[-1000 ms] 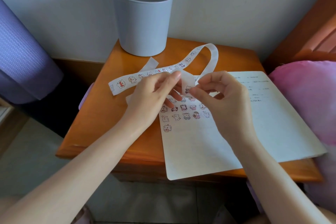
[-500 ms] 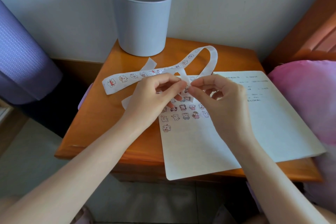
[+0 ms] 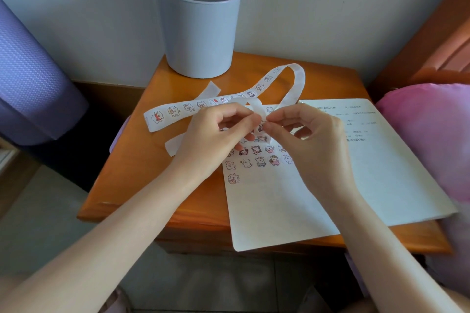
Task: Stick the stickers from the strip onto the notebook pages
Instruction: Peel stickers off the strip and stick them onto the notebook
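Bedroom: wooden nightstand [image 3: 162, 193], pink bedding [image 3: 429, 134]

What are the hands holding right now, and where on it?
Both the left hand and right hand pinch the sticker strip at its curled bare part, above the notebook; the rest trails loose.

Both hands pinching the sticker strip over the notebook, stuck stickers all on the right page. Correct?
Not quite. The head view shows the stuck stickers on the left page of the notebook; the right page has only handwriting. Left hand and right hand do pinch the sticker strip over it.
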`<state>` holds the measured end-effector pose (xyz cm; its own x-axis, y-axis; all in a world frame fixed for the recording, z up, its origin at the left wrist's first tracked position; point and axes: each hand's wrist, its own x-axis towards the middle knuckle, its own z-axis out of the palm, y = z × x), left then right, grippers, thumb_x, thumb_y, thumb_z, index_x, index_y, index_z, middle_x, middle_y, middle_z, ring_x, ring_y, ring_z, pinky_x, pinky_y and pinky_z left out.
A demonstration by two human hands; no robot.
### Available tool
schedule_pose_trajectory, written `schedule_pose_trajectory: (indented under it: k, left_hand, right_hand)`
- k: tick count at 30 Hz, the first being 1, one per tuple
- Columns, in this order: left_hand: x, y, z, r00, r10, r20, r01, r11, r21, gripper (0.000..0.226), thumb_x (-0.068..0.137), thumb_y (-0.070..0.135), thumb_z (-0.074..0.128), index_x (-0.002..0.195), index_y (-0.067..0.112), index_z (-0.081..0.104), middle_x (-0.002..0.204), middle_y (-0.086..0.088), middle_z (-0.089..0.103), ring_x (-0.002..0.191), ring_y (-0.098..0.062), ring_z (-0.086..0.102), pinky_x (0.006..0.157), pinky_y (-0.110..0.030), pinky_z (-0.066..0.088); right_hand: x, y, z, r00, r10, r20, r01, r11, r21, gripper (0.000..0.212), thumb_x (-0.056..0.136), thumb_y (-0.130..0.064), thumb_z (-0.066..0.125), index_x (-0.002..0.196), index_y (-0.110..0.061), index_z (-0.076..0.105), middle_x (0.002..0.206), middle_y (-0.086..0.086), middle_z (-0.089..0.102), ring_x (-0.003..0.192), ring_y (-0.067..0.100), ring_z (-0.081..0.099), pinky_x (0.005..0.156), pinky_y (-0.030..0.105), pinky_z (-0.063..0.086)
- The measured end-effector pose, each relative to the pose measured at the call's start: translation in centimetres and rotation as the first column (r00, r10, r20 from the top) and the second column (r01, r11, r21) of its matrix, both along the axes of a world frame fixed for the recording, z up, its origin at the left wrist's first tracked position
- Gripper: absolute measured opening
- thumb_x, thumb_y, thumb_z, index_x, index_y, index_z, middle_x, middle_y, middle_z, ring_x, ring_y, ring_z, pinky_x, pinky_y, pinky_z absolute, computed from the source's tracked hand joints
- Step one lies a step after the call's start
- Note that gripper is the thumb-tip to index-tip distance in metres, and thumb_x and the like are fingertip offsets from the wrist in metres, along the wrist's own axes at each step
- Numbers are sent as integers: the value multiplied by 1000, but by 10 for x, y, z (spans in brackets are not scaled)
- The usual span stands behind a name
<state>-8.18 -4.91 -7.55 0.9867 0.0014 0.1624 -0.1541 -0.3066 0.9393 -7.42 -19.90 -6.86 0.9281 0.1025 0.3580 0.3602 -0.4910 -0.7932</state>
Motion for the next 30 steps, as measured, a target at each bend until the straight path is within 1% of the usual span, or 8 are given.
schedule_pose_trajectory:
  k: [6, 10, 14, 16, 19, 22, 27, 30]
  left_hand:
    - [0, 0, -2, 999, 30, 14, -31, 998, 58, 16, 92, 24, 57, 84, 21, 70, 73, 9, 68, 61, 3, 63, 55, -5, 45]
    - [2, 0, -4, 998, 54, -23, -53, 997, 49, 17, 92, 26, 57, 83, 19, 70, 73, 8, 69, 60, 2, 64, 55, -6, 46]
    - [7, 3, -6, 995, 82, -59, -83, 996, -13, 19, 92, 24, 58, 86, 13, 72, 75, 1, 71, 64, -3, 66, 53, -12, 50]
    - [8, 3, -7, 996, 74, -55, -74, 997, 2, 21, 92, 24, 57, 86, 11, 72, 76, -1, 71, 64, -3, 65, 54, -13, 51]
    - [6, 3, -7, 998, 51, -39, -50, 998, 38, 22, 93, 24, 56, 89, 10, 73, 76, 0, 71, 69, -4, 66, 56, -13, 52]
    - [5, 3, -8, 997, 57, -44, -56, 998, 21, 20, 92, 22, 56, 90, 11, 72, 74, 1, 70, 69, -6, 67, 58, -13, 52]
    - [4, 2, -7, 997, 64, -39, -63, 998, 20, 19, 93, 21, 57, 89, 11, 72, 72, 0, 70, 66, -2, 65, 56, -9, 49]
    - [4, 2, -7, 997, 64, -40, -63, 998, 28, 19, 93, 21, 56, 88, 11, 72, 73, 0, 70, 65, 0, 65, 55, -8, 47]
  right_hand:
    - [-1, 0, -1, 999, 4, -53, -6, 999, -42, 6, 81, -19, 70, 82, -24, 66, 77, -19, 63, 74, 2, 56, 63, 9, 42]
    - [-5, 1, -5, 996, -43, 73, 59, 968, -243, 8, 82, -26, 68, 84, -29, 61, 90, -19, 53, 83, 2, 43, 70, 5, 34]
    - [-15, 3, 1, 992, 25, 123, 7, 968, -252, 11, 81, -26, 69, 84, -31, 59, 89, -25, 48, 86, 1, 42, 74, 4, 34]
    - [-21, 1, 8, 995, 84, 61, -69, 974, -215, 12, 80, -26, 69, 81, -32, 59, 81, -29, 52, 80, -2, 49, 70, 2, 36]
    - [-24, -3, 15, 972, 156, -174, -177, 978, -115, 8, 78, -25, 71, 75, -29, 65, 66, -20, 62, 72, -5, 55, 58, 2, 39]
    - [-24, -7, 13, 905, 181, -386, -210, 977, -36, 4, 76, -29, 73, 73, -27, 70, 72, -15, 69, 62, -3, 56, 51, 4, 38]
    - [-23, -5, 6, 861, 167, -481, -199, 980, -16, 7, 78, -25, 72, 72, -22, 71, 76, -5, 72, 74, 14, 67, 63, 25, 53]
    - [-23, -3, 4, 858, 167, -485, -198, 980, -13, 7, 78, -19, 73, 71, -19, 71, 75, -1, 73, 75, 17, 68, 65, 28, 53]
